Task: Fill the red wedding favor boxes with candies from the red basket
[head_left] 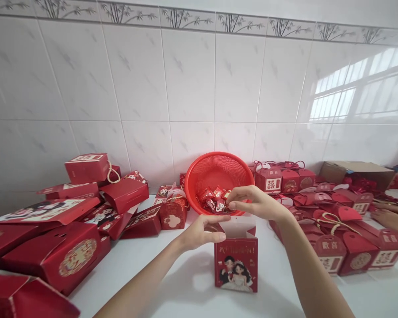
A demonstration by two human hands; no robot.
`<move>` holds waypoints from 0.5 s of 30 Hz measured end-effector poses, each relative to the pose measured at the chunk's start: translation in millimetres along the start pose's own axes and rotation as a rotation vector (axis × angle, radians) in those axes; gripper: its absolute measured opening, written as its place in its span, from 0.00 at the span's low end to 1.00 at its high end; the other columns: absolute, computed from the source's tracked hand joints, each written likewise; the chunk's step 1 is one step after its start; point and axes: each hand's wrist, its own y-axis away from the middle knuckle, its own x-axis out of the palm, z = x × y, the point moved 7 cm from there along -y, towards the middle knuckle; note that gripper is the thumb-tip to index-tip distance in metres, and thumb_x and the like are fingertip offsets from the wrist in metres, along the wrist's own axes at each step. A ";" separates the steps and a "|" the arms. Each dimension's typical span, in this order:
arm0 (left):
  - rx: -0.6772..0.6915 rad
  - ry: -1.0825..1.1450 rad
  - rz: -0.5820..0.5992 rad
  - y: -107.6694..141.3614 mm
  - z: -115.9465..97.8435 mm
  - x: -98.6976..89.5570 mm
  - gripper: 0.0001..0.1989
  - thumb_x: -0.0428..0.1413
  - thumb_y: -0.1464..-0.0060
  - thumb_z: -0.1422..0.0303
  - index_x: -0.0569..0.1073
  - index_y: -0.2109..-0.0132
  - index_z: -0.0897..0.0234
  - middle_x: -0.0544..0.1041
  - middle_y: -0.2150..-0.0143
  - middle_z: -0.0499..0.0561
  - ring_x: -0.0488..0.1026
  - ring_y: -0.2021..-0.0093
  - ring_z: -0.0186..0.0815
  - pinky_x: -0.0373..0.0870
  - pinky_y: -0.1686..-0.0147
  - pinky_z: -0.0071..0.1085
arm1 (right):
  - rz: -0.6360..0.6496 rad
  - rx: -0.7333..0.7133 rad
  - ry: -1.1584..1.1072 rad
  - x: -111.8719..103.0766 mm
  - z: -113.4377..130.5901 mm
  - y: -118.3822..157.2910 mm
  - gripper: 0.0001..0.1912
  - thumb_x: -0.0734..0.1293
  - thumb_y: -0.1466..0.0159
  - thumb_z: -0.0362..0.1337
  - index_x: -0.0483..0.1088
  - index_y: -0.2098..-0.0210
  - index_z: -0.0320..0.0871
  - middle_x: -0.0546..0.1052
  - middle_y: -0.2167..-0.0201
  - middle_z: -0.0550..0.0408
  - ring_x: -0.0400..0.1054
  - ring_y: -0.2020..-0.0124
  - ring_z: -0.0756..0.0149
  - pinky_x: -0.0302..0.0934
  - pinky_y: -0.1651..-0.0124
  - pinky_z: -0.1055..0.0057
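A red box [236,267] with a cartoon couple on its front stands upright on the white table, its top open. My left hand [202,233] is at the box's upper left edge, thumb and fingers apart around that corner, gripping it. Behind the box, a red plastic basket [219,170] leans toward me with small wrapped candies [215,198] in its bottom. My right hand [252,202] hovers above the box's back edge, in front of the basket's lower right, with fingers curved and a gap between thumb and fingertips. Nothing shows between them.
Red boxes [66,256] lie piled on the left. Rows of closed red boxes [358,256] stand on the right, with a cardboard carton [354,170] behind. Another person's hands [393,218] are at the far right edge. A tiled wall [192,79] rises behind the table.
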 end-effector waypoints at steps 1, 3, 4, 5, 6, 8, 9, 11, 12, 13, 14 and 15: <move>-0.005 -0.005 0.001 0.2 1.6 -0.6 0.35 0.66 0.54 0.57 0.72 0.39 0.61 0.80 0.55 0.53 0.74 0.59 0.40 0.69 0.53 0.36 | -0.018 0.007 -0.002 -4.6 -1.3 0.6 0.13 0.67 0.36 0.47 0.76 0.64 0.43 0.79 0.65 0.52 0.73 0.63 0.62 0.67 0.59 0.67; -0.012 -0.016 0.007 0.4 3.9 -1.2 0.35 0.65 0.54 0.57 0.72 0.39 0.61 0.80 0.54 0.54 0.75 0.57 0.41 0.70 0.52 0.38 | -0.021 0.021 0.008 -10.7 -5.2 2.2 0.13 0.67 0.36 0.46 0.76 0.61 0.44 0.79 0.63 0.52 0.74 0.62 0.62 0.67 0.58 0.68; -0.014 -0.023 0.008 0.5 4.4 -1.4 0.35 0.65 0.53 0.57 0.72 0.38 0.61 0.81 0.54 0.54 0.76 0.56 0.42 0.70 0.51 0.39 | -0.002 0.029 0.018 -12.0 -7.7 3.4 0.12 0.68 0.36 0.45 0.76 0.60 0.44 0.80 0.63 0.52 0.74 0.62 0.62 0.67 0.58 0.68; -0.012 -0.029 0.009 0.7 4.2 -1.4 0.34 0.65 0.53 0.58 0.72 0.38 0.61 0.81 0.54 0.55 0.76 0.56 0.42 0.70 0.50 0.39 | 0.030 0.039 0.034 -11.9 -10.4 4.8 0.12 0.68 0.36 0.45 0.76 0.59 0.44 0.80 0.63 0.52 0.74 0.62 0.62 0.67 0.58 0.68; -0.008 -0.033 0.014 1.1 3.2 -0.9 0.34 0.65 0.53 0.58 0.72 0.39 0.60 0.80 0.51 0.55 0.76 0.54 0.43 0.70 0.49 0.40 | 0.072 0.052 0.058 -10.9 -13.3 6.6 0.12 0.68 0.36 0.44 0.76 0.59 0.44 0.79 0.63 0.53 0.74 0.62 0.62 0.66 0.59 0.69; 0.002 -0.041 0.035 2.6 -0.8 1.5 0.33 0.65 0.53 0.59 0.72 0.39 0.58 0.77 0.44 0.55 0.74 0.50 0.45 0.69 0.47 0.40 | 0.169 0.089 0.117 -7.1 -19.1 11.3 0.11 0.70 0.38 0.44 0.76 0.59 0.45 0.79 0.64 0.54 0.73 0.63 0.62 0.65 0.62 0.70; 0.001 -0.049 0.048 3.8 -3.2 3.0 0.33 0.66 0.53 0.60 0.72 0.39 0.56 0.74 0.40 0.55 0.73 0.47 0.46 0.69 0.46 0.40 | 0.213 0.109 0.144 -5.2 -21.5 13.9 0.11 0.71 0.39 0.44 0.77 0.59 0.45 0.79 0.65 0.54 0.73 0.64 0.62 0.65 0.63 0.71; -0.014 -0.074 0.074 7.3 -8.7 6.2 0.35 0.67 0.54 0.61 0.71 0.38 0.52 0.70 0.35 0.53 0.70 0.42 0.46 0.67 0.43 0.40 | 0.269 0.140 0.171 -2.4 -23.4 19.0 0.11 0.72 0.41 0.44 0.78 0.60 0.46 0.79 0.67 0.55 0.73 0.66 0.63 0.63 0.65 0.71; -0.025 -0.090 0.088 9.7 -11.7 8.0 0.36 0.67 0.55 0.62 0.70 0.37 0.51 0.68 0.34 0.52 0.69 0.41 0.46 0.66 0.42 0.40 | 0.280 0.149 0.171 -1.7 -22.8 21.1 0.11 0.73 0.42 0.43 0.78 0.61 0.46 0.79 0.67 0.55 0.73 0.67 0.63 0.63 0.66 0.71; -0.035 -0.108 0.105 12.6 -15.0 9.9 0.38 0.68 0.56 0.63 0.69 0.37 0.50 0.67 0.34 0.51 0.68 0.40 0.46 0.65 0.41 0.40 | 0.283 0.155 0.169 -1.4 -21.3 22.9 0.09 0.74 0.42 0.42 0.78 0.63 0.47 0.79 0.68 0.55 0.72 0.67 0.63 0.62 0.66 0.71; -0.044 -0.130 0.122 16.0 -18.3 12.0 0.39 0.69 0.56 0.63 0.68 0.36 0.49 0.67 0.33 0.50 0.67 0.38 0.46 0.64 0.40 0.40 | 0.284 0.162 0.171 -1.1 -19.4 24.6 0.07 0.74 0.43 0.41 0.78 0.66 0.47 0.79 0.69 0.55 0.72 0.68 0.63 0.62 0.67 0.71; -0.053 -0.155 0.139 19.6 -21.7 14.0 0.40 0.69 0.57 0.63 0.68 0.36 0.48 0.67 0.33 0.49 0.66 0.37 0.47 0.63 0.39 0.40 | 0.286 0.173 0.178 -0.6 -17.1 26.4 0.05 0.74 0.44 0.40 0.77 0.68 0.47 0.79 0.71 0.56 0.72 0.69 0.63 0.61 0.68 0.71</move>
